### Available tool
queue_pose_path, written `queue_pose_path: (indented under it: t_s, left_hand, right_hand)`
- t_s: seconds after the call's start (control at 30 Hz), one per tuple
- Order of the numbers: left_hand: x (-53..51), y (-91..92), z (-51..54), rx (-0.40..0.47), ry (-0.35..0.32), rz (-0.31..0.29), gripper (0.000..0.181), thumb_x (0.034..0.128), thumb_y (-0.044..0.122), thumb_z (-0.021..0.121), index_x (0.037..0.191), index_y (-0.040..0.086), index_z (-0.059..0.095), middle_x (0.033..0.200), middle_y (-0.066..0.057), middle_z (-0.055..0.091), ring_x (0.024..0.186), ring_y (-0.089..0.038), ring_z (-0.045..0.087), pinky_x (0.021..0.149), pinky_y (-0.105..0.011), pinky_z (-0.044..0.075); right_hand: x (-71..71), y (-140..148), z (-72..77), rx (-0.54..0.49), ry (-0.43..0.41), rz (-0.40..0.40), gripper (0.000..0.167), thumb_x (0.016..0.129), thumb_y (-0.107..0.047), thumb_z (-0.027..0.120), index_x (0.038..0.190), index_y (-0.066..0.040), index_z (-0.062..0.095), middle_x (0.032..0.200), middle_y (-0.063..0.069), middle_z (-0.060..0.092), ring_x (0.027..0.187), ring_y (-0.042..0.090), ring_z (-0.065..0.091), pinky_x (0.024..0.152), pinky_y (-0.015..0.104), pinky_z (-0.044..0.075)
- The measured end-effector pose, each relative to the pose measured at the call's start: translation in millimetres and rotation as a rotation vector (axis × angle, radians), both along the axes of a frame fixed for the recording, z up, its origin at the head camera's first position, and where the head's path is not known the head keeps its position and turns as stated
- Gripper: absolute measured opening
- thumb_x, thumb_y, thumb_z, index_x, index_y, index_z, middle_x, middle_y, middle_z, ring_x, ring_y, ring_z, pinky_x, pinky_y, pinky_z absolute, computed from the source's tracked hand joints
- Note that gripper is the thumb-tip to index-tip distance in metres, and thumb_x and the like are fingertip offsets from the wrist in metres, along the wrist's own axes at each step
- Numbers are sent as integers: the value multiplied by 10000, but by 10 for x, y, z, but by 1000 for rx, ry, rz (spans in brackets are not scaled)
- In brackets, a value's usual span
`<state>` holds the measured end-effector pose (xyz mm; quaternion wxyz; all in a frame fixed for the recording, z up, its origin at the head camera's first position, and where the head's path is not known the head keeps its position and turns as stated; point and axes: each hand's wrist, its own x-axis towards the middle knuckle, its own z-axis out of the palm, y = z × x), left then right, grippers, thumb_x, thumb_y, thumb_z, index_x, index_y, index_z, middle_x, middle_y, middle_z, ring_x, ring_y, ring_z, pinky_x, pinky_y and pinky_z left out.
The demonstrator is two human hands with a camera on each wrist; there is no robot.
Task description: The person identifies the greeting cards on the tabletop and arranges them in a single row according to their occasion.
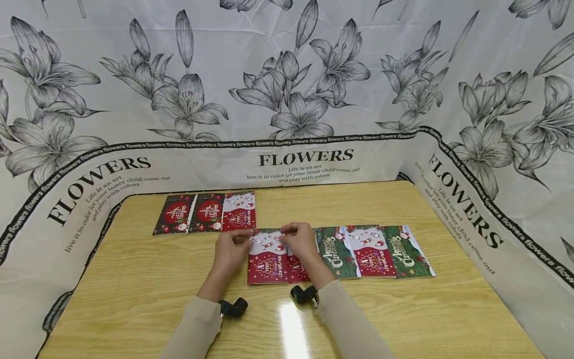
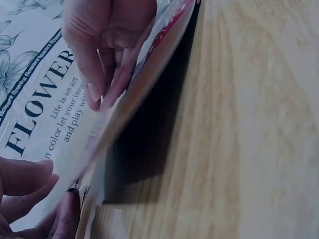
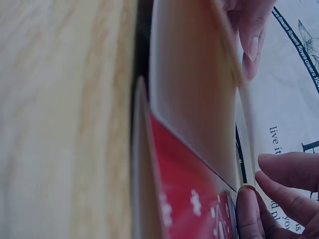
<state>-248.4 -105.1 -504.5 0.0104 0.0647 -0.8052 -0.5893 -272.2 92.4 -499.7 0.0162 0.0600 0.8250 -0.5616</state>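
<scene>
Both hands are at the upper part of a red-and-white Christmas card (image 1: 267,267) near the middle of the table. My left hand (image 1: 231,249) pinches its upper left edge, while the right hand (image 1: 301,242) grips its upper right side. The wrist views show the folded card tilted up off the wood, its pale inner side (image 3: 192,64) visible. Partly under it and the right hand lies another red card (image 1: 297,269). To the right, a green card (image 1: 338,254), a red card (image 1: 371,252) and a second green card (image 1: 409,252) continue the overlapping row.
At the back left lie two black Christmas cards, one at the end (image 1: 172,214) and one beside it (image 1: 206,213), then a red-and-white card (image 1: 239,212). A white flower-printed cloth (image 1: 309,169) stands around the back and sides of the wooden table (image 1: 148,294).
</scene>
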Motion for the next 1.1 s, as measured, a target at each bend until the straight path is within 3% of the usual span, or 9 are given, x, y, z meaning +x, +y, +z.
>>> queue_pose_path:
  t_s: [0.23, 0.4, 0.73, 1.1]
  left_hand:
    - [-22, 26, -44, -4, 36, 4, 232, 943, -47, 729, 1164, 3, 782, 1113, -157, 705, 991, -266, 653, 870, -375, 585]
    - [-25, 34, -64, 0, 64, 15, 265, 907, -92, 739, 1147, 12, 784, 1187, -178, 721, 999, -288, 706, 849, -390, 601]
    - [-35, -31, -14, 167, 38, 44, 312, 910, -150, 686, 1184, -19, 762, 1304, -210, 664, 973, -262, 719, 753, -259, 598]
    - [-69, -76, 37, 230, 25, 62, 307, 932, -130, 687, 1205, -10, 761, 1349, -182, 653, 917, -186, 705, 708, -192, 566]
  right_hand:
    - [8, 0, 1, -2, 11, 12, 131, 900, 16, 792, 1030, -4, 789, 941, 98, 721, 827, 214, 673, 721, 346, 571]
    - [9, 1, 7, -1, 22, 12, 139, 890, 13, 804, 1026, -9, 790, 937, 93, 711, 833, 208, 659, 724, 335, 560]
    - [23, 43, 62, -93, 48, 28, 212, 891, 46, 777, 1096, -4, 785, 1035, 151, 737, 894, 231, 690, 738, 329, 574]
    - [39, 12, 112, -197, 27, 80, 264, 898, 40, 785, 1155, -19, 789, 1139, 142, 747, 935, 216, 730, 832, 360, 616]
